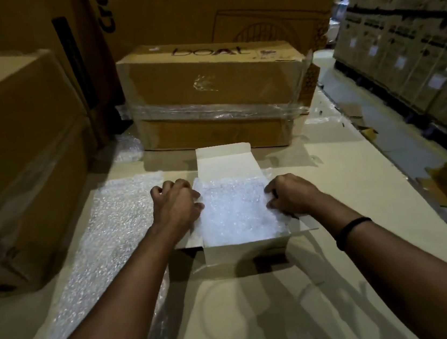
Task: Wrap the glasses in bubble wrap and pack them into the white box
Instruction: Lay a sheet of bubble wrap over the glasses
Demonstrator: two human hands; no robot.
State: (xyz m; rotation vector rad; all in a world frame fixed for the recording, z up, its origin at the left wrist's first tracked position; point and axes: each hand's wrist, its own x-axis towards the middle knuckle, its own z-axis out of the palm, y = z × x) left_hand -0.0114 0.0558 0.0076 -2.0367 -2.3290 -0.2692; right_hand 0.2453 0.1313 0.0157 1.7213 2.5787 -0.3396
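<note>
Bubble wrap forms a bundle (pixel 233 213) that fills the open box (pixel 245 251) wall to wall, near the middle of the desk (pixel 335 172). No glass shows through, so the glasses are presumably inside. The left hand (pixel 177 204) and right hand (pixel 291 196) flank the bundle, fingers curled onto its side edges, likely squeezing it down so the lid (pixel 224 159) can close. It lies between both sets of fingers, touching them. A spare sheet (pixel 111 225) lies left of the box.

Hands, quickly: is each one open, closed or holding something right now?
Left hand: closed, gripping the bubble wrap at its left edge.
Right hand: closed, gripping the same wrap's right edge.
</note>
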